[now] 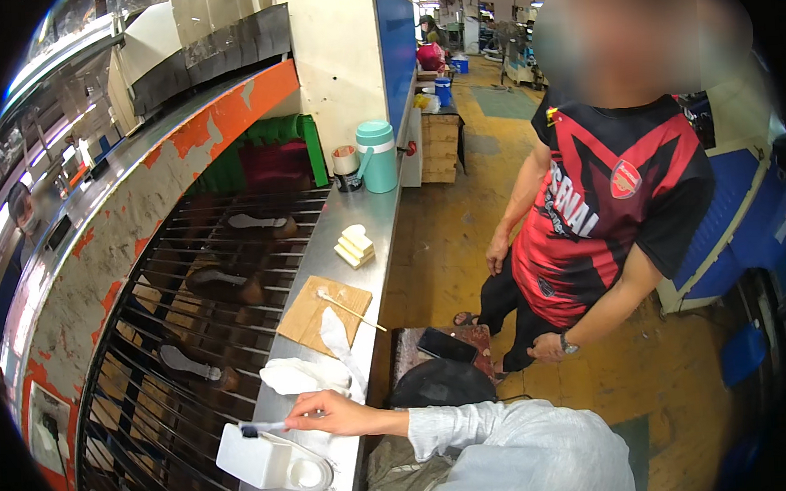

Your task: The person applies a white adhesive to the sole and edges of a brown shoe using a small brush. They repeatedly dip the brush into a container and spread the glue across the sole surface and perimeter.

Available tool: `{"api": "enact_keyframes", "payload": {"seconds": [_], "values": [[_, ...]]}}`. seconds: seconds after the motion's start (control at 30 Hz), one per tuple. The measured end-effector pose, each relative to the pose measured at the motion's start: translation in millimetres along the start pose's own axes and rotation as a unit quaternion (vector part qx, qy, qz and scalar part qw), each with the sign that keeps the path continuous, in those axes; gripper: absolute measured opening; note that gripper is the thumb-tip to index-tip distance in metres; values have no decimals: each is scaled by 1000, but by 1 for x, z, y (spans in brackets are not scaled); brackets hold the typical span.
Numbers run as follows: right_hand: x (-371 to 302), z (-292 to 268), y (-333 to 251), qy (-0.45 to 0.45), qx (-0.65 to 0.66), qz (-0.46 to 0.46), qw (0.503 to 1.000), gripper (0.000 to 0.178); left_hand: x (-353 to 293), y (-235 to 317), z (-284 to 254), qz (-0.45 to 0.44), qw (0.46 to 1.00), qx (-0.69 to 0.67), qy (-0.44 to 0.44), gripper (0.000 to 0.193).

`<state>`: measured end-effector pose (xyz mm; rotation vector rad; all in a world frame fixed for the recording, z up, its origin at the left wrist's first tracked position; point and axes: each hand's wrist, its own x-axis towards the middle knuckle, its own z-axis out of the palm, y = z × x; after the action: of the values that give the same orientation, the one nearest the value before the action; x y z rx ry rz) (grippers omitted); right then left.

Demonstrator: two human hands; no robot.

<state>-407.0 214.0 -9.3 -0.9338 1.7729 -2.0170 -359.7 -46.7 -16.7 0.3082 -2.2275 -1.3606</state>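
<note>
My right hand (335, 416) reaches in from the lower right over a narrow metal ledge (309, 260). Its thumb and fingers are pinched on a small toothbrush-like brush (265, 426) with a pale handle and a dark bristle head. The bristles hover over, or touch, the rim of a white plastic container (244, 462); I cannot tell which. Beside that container is a round white cup-like part (309, 474). Crumpled white cloth or a glove (304, 375) lies just beyond my hand, with a longer white strip (334, 336) near it. My left hand is out of sight.
A wooden board (306, 317) carries a thin stick (352, 311). Farther along stand cream sponge blocks (355, 247), a teal jug (376, 157) and a small tub (346, 170). Left, shoes (190, 363) sit on a rod rack (141, 348). A person (603, 190) stands right, near a phone (447, 345).
</note>
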Motion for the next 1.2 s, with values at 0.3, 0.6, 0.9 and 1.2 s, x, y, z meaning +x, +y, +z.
{"api": "enact_keyframes", "payload": {"seconds": [0.3, 0.6, 0.9, 1.2], "values": [[3, 10, 11, -26, -532, -357, 768, 19, -77, 11, -68, -46, 891, -446, 72, 111], [-16, 22, 12, -59, -467, -242, 848, 17, -187, 30, -163, 52, 805, -588, 65, 112], [-6, 18, 1, -90, -478, -218, 846, 17, -273, 85, -188, 122, 758, -634, -94, 113], [-9, 22, 7, -72, -492, -187, 847, 21, -288, 119, -202, 64, 846, -528, 31, 110]]}}
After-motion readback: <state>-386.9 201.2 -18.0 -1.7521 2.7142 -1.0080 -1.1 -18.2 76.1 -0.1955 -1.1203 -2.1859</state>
